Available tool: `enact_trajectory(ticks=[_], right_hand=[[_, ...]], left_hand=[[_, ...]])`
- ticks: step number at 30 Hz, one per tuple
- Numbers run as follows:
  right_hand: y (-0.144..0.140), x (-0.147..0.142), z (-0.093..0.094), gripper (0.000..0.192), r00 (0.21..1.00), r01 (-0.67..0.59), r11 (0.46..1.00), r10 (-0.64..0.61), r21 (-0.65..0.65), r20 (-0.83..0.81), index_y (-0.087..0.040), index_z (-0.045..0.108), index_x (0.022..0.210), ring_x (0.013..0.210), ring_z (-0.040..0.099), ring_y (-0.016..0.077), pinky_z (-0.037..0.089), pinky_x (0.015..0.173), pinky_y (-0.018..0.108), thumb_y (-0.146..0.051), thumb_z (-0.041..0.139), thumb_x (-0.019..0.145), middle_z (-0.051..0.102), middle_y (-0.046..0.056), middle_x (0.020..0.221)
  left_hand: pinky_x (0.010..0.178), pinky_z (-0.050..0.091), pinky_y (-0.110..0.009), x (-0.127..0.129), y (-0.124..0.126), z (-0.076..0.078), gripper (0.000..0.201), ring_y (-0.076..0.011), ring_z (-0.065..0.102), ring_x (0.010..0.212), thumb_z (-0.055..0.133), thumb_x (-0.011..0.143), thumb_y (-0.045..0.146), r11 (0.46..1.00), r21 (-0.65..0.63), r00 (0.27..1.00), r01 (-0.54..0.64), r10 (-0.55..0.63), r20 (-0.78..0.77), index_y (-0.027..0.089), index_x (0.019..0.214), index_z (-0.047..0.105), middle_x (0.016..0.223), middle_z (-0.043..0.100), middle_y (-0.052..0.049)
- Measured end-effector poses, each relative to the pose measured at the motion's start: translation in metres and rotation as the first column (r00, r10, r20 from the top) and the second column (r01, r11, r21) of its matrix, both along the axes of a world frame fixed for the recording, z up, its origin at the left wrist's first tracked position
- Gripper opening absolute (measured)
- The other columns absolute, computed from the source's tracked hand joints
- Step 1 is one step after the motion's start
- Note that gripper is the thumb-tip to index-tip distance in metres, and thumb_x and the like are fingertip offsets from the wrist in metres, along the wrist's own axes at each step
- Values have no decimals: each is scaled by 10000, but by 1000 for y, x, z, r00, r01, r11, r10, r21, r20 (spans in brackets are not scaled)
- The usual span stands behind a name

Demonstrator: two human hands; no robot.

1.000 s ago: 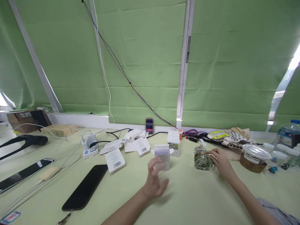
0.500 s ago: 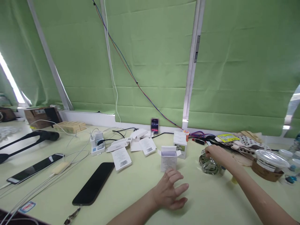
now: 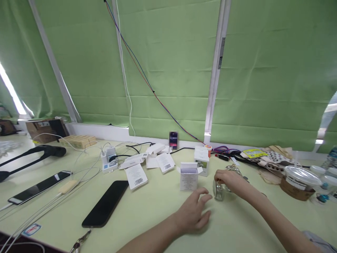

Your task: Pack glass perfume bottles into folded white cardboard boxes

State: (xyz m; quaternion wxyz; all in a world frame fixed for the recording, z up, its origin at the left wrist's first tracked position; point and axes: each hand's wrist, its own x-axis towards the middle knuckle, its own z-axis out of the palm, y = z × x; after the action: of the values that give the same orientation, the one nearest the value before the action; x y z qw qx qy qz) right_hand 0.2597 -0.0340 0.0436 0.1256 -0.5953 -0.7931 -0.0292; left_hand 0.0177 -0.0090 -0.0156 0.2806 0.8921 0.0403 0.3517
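We hold a small glass jar (image 3: 219,189) in our right hand (image 3: 229,180), on the table (image 3: 158,218) just right of the open white box (image 3: 189,177). The jar stands roughly upright with its long axis near vertical, its base at or just above the tabletop; we cannot tell whether it touches. It is clear glass, short and squat, and our fingers hide its top. A second glass piece (image 3: 233,169) shows just behind the hand.

Our right arm reaches in from the lower right, forearm slanting up and left, the hand palm down and curled over the jar from above and the right, fingers closed round it.

Our left hand (image 3: 194,212) lies low over the table, in front of the box and just left of the jar, palm down, fingers loosely spread and holding nothing; the fingertips point up and right toward the jar.

A black phone (image 3: 105,203) lies well to the left.
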Motion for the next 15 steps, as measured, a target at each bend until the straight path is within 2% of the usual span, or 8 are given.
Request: enact_trajectory(ticks=[3,5,7,10,12,15], right_hand=[[-19,-5,2,263,962,-168,985,158,-29,-223,-224,625,782,769,602,157,438,679,259,-75,408,799,646,20,862],[-27,-6,3,272,913,-225,973,196,-42,-358,-231,634,798,850,613,166,467,737,281,-120,388,838,654,35,946],[-33,-3,2,277,881,-228,973,187,-44,-435,-241,651,863,938,614,182,477,803,311,-165,385,865,657,49,1031],[-37,6,-5,289,860,-183,983,153,-14,-486,-260,644,1037,1032,601,209,467,885,356,-198,417,870,655,62,1109],[-38,12,-12,305,857,-136,991,124,11,-500,-265,634,1089,1024,610,214,476,883,360,-203,431,869,664,62,1110],[-38,18,-24,295,849,-98,994,106,43,-518,-252,645,1071,952,634,206,499,831,341,-203,431,874,687,62,1044]], left_hand=[[1074,315,-452,19,-4,-4,626,-279,393,1260,531,779,93,982,-182,998,-50,54,16,201,1373,361,1355,422,-153],[1110,254,-459,37,-5,-10,667,-279,349,1299,570,768,108,937,-338,995,-85,97,17,214,1386,342,1403,391,-129],[1123,212,-466,57,-4,-17,683,-285,317,1326,589,761,111,859,-500,989,-110,145,32,214,1389,340,1434,373,-117],[1053,311,-435,82,-1,-24,647,-280,439,1230,576,689,17,736,-674,984,-61,158,83,201,1295,443,1314,510,-107],[961,386,-398,90,2,-26,565,-265,527,1101,565,662,-5,691,-722,983,-31,150,101,193,1189,512,1166,597,-89],[863,420,-345,92,5,-27,448,-234,560,984,556,660,3,664,-748,985,-9,134,107,187,1068,554,1035,630,-60]])
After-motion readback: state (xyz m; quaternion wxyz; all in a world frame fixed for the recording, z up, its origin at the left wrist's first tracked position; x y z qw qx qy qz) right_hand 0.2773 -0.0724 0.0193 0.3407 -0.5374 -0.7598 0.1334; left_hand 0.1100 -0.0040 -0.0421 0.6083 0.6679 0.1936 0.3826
